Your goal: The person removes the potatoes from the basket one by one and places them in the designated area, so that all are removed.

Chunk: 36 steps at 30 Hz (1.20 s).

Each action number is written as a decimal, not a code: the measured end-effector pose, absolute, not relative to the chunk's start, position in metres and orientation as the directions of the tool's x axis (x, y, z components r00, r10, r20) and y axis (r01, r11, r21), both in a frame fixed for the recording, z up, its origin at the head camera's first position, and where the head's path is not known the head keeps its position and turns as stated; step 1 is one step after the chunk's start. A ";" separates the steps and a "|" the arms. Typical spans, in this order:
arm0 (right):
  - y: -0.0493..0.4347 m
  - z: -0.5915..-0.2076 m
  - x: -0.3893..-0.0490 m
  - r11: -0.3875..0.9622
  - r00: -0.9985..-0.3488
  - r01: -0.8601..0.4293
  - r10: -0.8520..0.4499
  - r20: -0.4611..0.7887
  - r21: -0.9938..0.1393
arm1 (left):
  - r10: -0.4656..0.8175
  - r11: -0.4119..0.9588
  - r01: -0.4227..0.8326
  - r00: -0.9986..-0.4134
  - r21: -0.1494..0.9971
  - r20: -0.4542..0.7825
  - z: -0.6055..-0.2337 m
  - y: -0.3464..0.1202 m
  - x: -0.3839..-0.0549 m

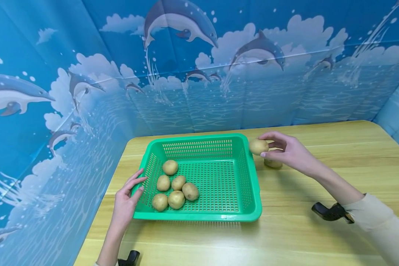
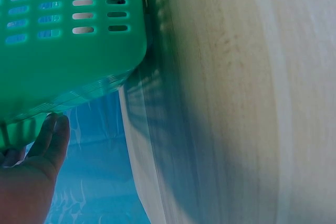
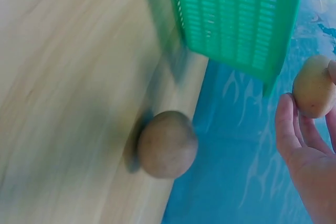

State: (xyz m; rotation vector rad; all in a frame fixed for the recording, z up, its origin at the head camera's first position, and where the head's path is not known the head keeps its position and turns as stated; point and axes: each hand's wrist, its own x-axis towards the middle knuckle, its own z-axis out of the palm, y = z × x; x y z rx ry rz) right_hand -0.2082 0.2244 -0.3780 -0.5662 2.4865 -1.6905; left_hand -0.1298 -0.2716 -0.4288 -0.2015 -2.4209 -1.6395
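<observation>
The green basket sits on the wooden worktop. Six potatoes lie inside it, in a bunch toward 8 o'clock, so there is lots of room on the 3 o'clock side.

The right hand pinches the lifted potato with its thumb and fingers. That potato is up off the wood, at about 2 o'clock from the middle of the basket. It is just beside the basket's edge and outside it. The right wrist view shows a gap between the two.

The left hand is at the 9 o'clock side of the basket. Its fingers bend over the edge, and it holds on there. It looks like it helps stop the basket from sliding.

The other potato rests on the wood, at 4 to 5 o'clock from the lifted one and partly hidden by the right hand in the head view.

I think the step in hand is bringing a potato to the basket. The next move seems to call for going up and over the edge toward 9 o'clock, then down low before letting go, so the potato does not bump or roll hard.
</observation>
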 end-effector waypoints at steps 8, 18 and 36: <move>0.243 -0.387 -0.204 0.390 -0.938 -0.273 -0.311 0.153 -0.880 | 0.002 0.376 0.232 -0.968 0.897 0.250 -0.429 -0.272 -0.129; 0.266 -0.395 -0.200 0.412 -0.955 -0.227 -0.273 0.118 -0.882 | 0.000 0.383 0.227 -0.969 0.895 0.246 -0.430 -0.273 -0.129; 0.306 -0.415 -0.201 0.522 -0.966 -0.194 -0.251 0.068 -0.831 | -0.002 0.379 0.229 -0.969 0.897 0.248 -0.428 -0.271 -0.129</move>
